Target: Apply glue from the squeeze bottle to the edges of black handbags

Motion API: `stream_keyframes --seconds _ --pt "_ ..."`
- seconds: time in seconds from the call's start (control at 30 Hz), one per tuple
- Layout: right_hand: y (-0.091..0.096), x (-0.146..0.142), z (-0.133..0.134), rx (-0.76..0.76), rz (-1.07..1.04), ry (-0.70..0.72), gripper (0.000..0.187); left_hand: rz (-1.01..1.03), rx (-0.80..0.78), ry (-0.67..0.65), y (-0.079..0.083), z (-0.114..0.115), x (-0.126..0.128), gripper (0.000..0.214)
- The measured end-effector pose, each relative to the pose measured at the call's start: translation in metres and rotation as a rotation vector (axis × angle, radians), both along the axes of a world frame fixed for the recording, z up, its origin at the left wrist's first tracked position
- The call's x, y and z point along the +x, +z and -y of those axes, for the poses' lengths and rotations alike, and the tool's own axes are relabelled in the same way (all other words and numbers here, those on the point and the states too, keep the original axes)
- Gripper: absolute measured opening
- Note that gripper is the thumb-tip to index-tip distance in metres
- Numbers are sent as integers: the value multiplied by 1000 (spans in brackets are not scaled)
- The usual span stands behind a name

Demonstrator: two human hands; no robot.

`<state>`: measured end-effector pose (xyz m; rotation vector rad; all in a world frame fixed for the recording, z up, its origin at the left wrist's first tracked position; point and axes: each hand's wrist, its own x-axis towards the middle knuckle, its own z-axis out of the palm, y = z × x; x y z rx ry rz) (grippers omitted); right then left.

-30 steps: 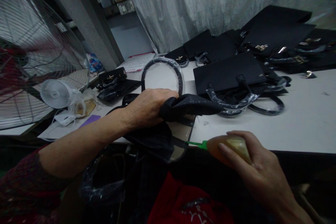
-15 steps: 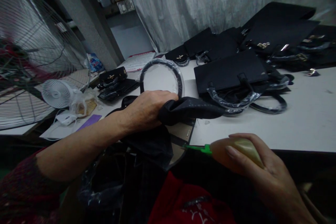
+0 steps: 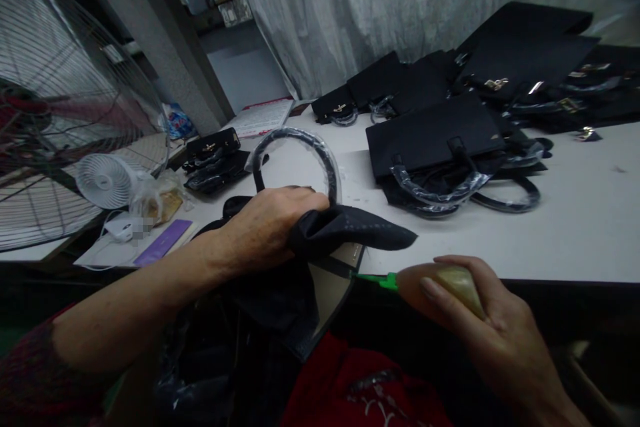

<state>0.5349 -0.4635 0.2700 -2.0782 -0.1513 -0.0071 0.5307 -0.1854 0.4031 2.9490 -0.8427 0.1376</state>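
Note:
My left hand (image 3: 273,217) is closed on a black handbag (image 3: 280,300), folding its dark lining back over the fingers. The bag's plastic-wrapped round handle (image 3: 333,170) stands up behind that hand. Below the fold a beige inner panel (image 3: 333,283) with a dark edge lies bared. My right hand (image 3: 493,320) is wrapped round a squeeze bottle of amber glue (image 3: 440,287) with a green nozzle (image 3: 383,280). The nozzle points left, its tip at the dark edge of the beige panel. Whether any glue is coming out, I cannot tell.
Several black handbags (image 3: 435,137) with wrapped handles lie on the white table (image 3: 590,213) at the right and back. To the left are a small white fan (image 3: 107,180), a purple strip (image 3: 163,242), smaller black bags (image 3: 213,160) and a large caged fan (image 3: 60,107).
The handbag and my left hand have shifted slightly down and left in view, and more of the beige panel's lower part shows. The nozzle tip now meets the panel's edge; both grips are unchanged.

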Motion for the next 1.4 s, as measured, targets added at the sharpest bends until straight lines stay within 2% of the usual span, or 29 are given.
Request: stream_keyframes --seconds 0.07,0.2,0.43,0.57,0.73,0.83,0.93,1.07,1.2,1.33,1.4 --pt "1 0 1 -7 14 -9 42 -1 0 11 0 0 -4 14" --pt "-1 5 6 48 -62 117 43 1 0 32 -1 -1 -9 12" --pt "-2 9 9 19 -39 94 46 11 -14 4 1 -1 -15 11" --pt "3 5 10 57 -20 -23 45 22 15 10 0 -1 -15 12" --pt "-1 0 11 111 -123 171 43 40 56 5 1 1 -20 14" --pt "-8 -5 11 165 -149 161 44 42 84 15 1 4 -25 16" --pt "-13 -11 10 124 -102 51 44 53 86 20 -1 5 -30 16" --pt "-15 -15 10 160 -185 152 44 49 85 18 -4 6 -35 18" --pt "-16 -17 11 78 -131 56 47 48 66 18 -7 7 -40 20" --pt "-15 -18 10 102 -183 177 45 65 38 -18 -9 6 -44 19" --pt "-14 -18 10 79 -151 156 45 69 51 -8 -11 5 -45 19"
